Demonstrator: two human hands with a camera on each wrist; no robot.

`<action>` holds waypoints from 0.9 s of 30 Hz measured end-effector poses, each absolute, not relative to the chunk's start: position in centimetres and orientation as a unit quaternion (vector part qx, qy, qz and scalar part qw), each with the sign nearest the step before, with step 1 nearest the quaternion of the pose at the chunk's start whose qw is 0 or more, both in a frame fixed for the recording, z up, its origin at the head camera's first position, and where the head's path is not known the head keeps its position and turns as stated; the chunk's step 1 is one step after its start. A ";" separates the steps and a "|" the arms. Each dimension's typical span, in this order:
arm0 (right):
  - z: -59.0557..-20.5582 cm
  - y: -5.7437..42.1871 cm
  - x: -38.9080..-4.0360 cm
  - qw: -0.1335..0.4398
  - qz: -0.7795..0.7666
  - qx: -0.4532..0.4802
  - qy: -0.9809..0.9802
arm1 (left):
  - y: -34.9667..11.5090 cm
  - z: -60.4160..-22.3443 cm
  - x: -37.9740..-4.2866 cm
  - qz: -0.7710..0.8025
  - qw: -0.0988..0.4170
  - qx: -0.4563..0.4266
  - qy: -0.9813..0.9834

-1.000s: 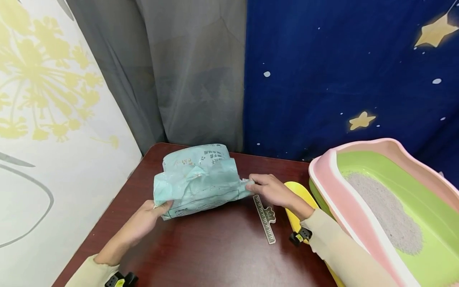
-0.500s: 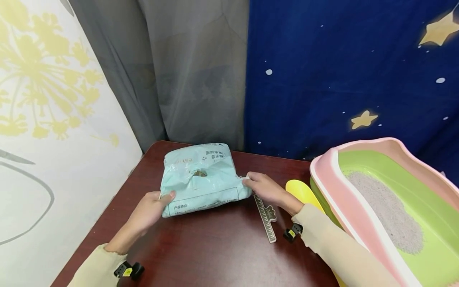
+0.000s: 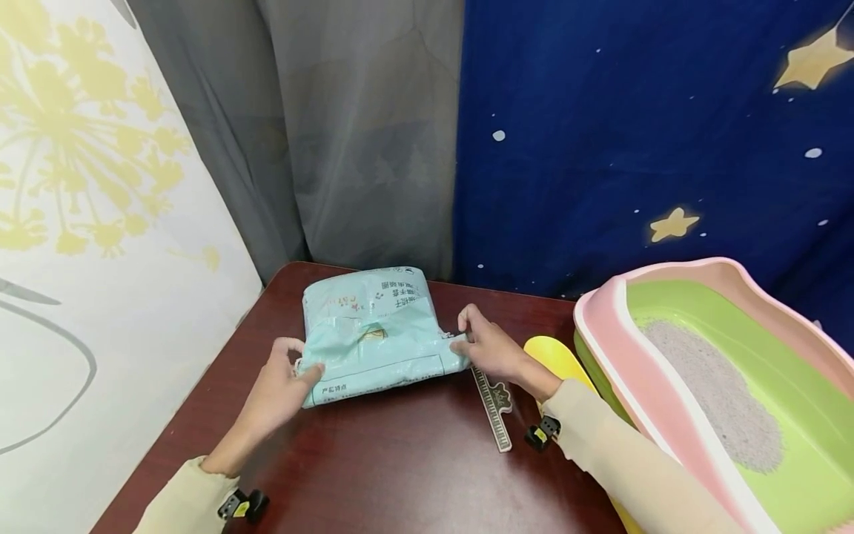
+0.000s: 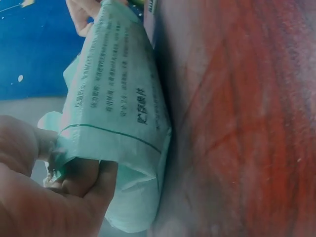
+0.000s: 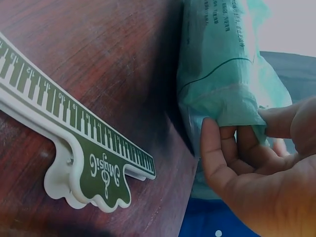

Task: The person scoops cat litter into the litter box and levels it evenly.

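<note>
A light blue plastic bag [image 3: 400, 345] with printed text lies at the back of the dark red table, its near part folded over. My left hand [image 3: 275, 389] pinches the bag's near left corner, thumb on top. In the left wrist view its fingers [image 4: 101, 185] reach into the fold at the bag's end. At the near right corner my right hand [image 3: 495, 350] pinches the bag between thumb and fingers. Beside that hand lies a long clip [image 3: 492, 411] with a piano-key pattern. In the right wrist view the clip's handle [image 5: 103, 173] reads "Music".
A pink and green litter box [image 3: 667, 400] with grey litter [image 3: 723, 404] stands on the right. Between it and the clip is a yellow scoop-like thing [image 3: 557, 356], partly hidden by my right forearm. A white patterned panel [image 3: 100, 334] borders the left; curtains [image 3: 373, 148] hang behind.
The bag's raised flap has come down flat and the near edge is folded over. Both hands stay at the near corners; their index fingers have lifted off the plastic.
</note>
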State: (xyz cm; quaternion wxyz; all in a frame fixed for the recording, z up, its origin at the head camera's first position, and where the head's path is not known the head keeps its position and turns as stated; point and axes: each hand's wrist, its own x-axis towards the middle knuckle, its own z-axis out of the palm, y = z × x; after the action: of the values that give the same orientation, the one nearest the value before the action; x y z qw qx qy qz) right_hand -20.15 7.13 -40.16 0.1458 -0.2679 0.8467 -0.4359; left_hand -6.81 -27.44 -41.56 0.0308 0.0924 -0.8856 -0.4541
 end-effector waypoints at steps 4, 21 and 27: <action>-40.3 6.9 -20.1 0.133 -0.425 -0.280 0.850 | -27.3 -41.8 -6.5 -0.456 0.075 0.091 -0.882; -40.3 7.6 -19.9 0.149 -0.372 -0.309 0.863 | -28.3 -41.1 -6.0 -0.416 -0.001 0.002 -0.909; -40.1 7.9 -19.6 0.160 -0.322 -0.346 0.866 | -27.9 -40.7 -5.7 -0.382 -0.039 -0.003 -0.923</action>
State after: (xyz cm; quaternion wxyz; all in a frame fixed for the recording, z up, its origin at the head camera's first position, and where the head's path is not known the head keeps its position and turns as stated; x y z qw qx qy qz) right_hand -19.62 7.93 -40.10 0.1603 -0.3461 0.8664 -0.3223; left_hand -5.68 -27.95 -40.74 -0.0390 -0.0033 -0.9233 -0.3820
